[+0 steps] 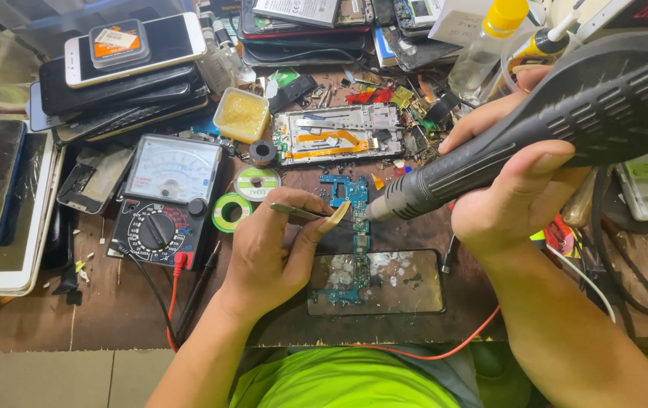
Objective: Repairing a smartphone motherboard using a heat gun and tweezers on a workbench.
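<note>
Left hand (267, 245): gripping tweezers (303, 213), tips touching the circuit board (354, 227).
Right hand (516, 193): clenching the hot air gun (558, 113), nozzle hovering just beside the board.
Board: lying across a phone screen (407, 283).

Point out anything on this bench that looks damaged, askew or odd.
The blue circuit board lies on a dark phone screen whose glass looks mottled with pale patches. An opened phone frame lies with its orange flex cable exposed, with small loose parts scattered beside it. The stack of phones lies fanned and tilted, not squared.
</note>
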